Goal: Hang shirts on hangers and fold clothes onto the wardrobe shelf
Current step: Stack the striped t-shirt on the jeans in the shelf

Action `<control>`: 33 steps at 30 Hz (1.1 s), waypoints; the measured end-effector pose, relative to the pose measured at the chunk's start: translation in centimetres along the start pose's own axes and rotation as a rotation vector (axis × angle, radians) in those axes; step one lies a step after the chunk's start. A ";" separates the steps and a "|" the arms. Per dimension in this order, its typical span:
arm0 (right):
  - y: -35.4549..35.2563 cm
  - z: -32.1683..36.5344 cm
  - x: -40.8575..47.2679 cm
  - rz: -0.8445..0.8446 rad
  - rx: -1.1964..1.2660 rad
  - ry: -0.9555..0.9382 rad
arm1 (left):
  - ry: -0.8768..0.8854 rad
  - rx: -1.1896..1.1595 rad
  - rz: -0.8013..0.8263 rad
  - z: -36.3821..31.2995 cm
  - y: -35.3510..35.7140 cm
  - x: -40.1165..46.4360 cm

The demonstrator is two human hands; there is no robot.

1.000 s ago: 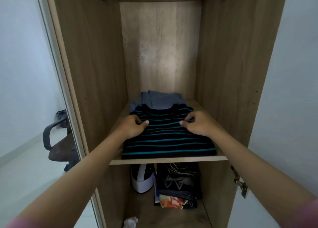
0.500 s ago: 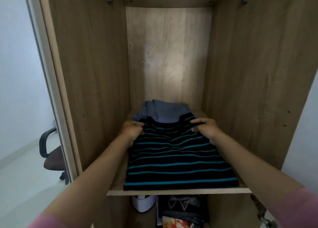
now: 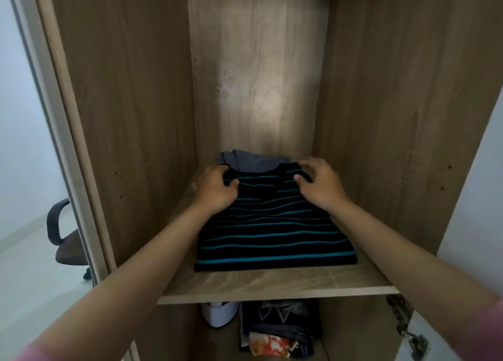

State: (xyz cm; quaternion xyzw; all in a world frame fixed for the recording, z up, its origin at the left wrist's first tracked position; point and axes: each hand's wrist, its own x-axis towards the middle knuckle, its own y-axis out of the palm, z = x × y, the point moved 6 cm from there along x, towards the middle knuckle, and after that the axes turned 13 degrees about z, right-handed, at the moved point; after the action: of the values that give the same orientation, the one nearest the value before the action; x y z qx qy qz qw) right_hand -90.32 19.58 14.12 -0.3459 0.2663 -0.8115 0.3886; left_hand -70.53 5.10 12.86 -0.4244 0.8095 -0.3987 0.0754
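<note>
A folded black shirt with teal stripes (image 3: 275, 235) lies on the wooden wardrobe shelf (image 3: 272, 284), on top of a folded grey-blue garment (image 3: 255, 163) that shows only at the back. My left hand (image 3: 215, 190) grips the striped shirt's far left corner, thumb on top. My right hand (image 3: 319, 186) rests on the far right corner with fingers curled over the collar edge. The shirt's front edge sits a little back from the shelf's front edge.
Wardrobe side walls (image 3: 130, 115) stand close on both sides. Below the shelf lie a white object (image 3: 219, 314) and a pile of dark and orange clothes (image 3: 277, 330). An office chair (image 3: 65, 240) stands outside at left. A door hinge (image 3: 408, 330) sticks out at lower right.
Both hands have slid the striped shirt deeper into the shelf, so bare wood now shows in front of it. The camera has moved closer.
</note>
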 end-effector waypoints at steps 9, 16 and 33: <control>7.5 -2.7 -3.2 0.648 -0.437 0.244 | -0.132 0.507 0.533 1.6 7.0 -4.1; 5.7 -0.4 -5.4 0.441 -0.462 0.204 | -0.106 0.378 0.493 1.5 5.0 -6.7; 15.7 18.4 -27.9 0.305 -0.028 -0.423 | -0.101 0.127 -0.175 7.3 -4.5 -35.9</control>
State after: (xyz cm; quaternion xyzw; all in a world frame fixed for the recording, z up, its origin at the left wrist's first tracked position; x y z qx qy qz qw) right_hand -56.43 30.56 4.61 -0.4692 0.2395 -0.6493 0.5486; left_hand -41.81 26.26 3.43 -0.5073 0.7377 -0.4322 0.1077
